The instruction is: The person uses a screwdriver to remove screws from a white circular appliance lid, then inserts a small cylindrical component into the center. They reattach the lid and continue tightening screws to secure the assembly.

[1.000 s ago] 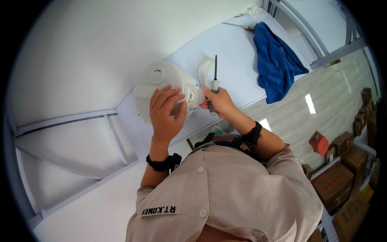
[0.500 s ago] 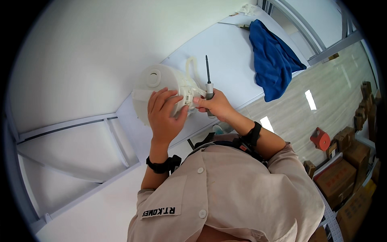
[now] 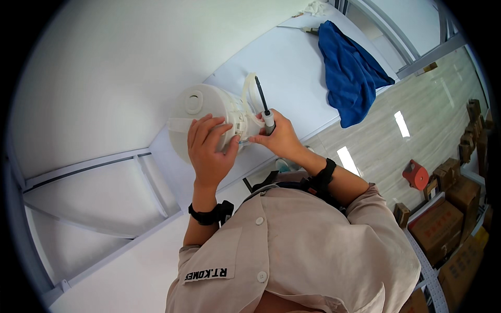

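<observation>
A white rice cooker (image 3: pixel 180 112) lies tilted at the near left end of the white table, its round lid facing left. An oval vent piece (image 3: pixel 194 102) sits on the lid, and a pale looped handle (image 3: pixel 246 94) stands out on the right. My left hand (image 3: pixel 211 156) grips the lid's near edge, fingers spread over the lid and thumb by the rim. My right hand (image 3: pixel 283 136) is wrapped round the grey handle of a screwdriver (image 3: pixel 263 97), whose dark shaft points up and away. Its thumb side is close to the cooker's side; whether it touches is unclear.
A blue cloth (image 3: pixel 348 73) hangs over the table's right edge. Beyond it lie a thin tool (image 3: pixel 310 31) and crumpled white material (image 3: pixel 315 9). A metal frame (image 3: pixel 88 167) borders the left. Cardboard boxes (image 3: pixel 436 227) and a red object (image 3: pixel 416 176) stand to the right.
The screwdriver has tipped to the left, and my right hand has turned with it, its thumb lower. My left hand has shifted slightly left, as has the cooker.
</observation>
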A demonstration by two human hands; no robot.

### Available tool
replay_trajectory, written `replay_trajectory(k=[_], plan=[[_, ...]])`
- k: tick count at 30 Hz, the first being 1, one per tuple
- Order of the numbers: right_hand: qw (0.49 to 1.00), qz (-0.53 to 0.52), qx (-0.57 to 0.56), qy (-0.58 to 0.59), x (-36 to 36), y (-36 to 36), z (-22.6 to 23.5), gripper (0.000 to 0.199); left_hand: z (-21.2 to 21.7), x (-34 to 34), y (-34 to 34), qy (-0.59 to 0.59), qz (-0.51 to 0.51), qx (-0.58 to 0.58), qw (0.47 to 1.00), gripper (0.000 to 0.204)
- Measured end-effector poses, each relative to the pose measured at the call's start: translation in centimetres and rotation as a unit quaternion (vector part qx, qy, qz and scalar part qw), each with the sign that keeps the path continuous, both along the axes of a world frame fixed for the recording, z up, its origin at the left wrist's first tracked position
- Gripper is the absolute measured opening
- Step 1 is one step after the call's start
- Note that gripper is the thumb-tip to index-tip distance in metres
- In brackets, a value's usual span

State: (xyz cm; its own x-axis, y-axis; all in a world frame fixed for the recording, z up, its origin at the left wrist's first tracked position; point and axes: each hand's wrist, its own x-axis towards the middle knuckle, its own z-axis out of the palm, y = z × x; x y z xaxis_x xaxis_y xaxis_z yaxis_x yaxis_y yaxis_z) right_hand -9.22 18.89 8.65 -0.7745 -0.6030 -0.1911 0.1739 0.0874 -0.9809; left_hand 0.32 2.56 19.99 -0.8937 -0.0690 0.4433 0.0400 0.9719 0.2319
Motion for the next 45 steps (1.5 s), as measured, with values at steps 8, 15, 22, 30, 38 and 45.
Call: replay_trajectory(k=[8,15,22,30,38,45], plan=[[1.0,0.003,-0.006,0.029,-0.2,-0.2,0.8,0.052,-0.2,-0.1,0.2,0.009,0.002,-0.01,1.0,0.037],[0.997,0.003,0.019,0.079,-0.4,-0.2,1.9,0.045,-0.4,-0.9,2.4,-0.02,0.075,-0.069,0.995,0.057],[0.996,0.023,-0.025,0.081,-0.9,-0.5,1.2,0.047,-1.0,-1.2,2.6,-0.007,0.091,-0.103,0.99,0.064],[0.98,0.074,-0.12,-0.142,-3.5,-0.6,-1.6,0.053,-1.1,-1.1,2.8,-0.009,0.108,-0.088,0.99,0.062],[0.975,0.062,-0.134,-0.163,-3.8,-1.4,-1.8,0.054,-1.3,-1.3,2.5,-0.032,0.112,-0.106,0.987,0.074],[0.965,0.065,-0.15,-0.205,-4.6,-2.5,-3.5,0.049,-1.2,-1.6,2.6,-0.049,0.116,-0.114,0.985,0.076]])
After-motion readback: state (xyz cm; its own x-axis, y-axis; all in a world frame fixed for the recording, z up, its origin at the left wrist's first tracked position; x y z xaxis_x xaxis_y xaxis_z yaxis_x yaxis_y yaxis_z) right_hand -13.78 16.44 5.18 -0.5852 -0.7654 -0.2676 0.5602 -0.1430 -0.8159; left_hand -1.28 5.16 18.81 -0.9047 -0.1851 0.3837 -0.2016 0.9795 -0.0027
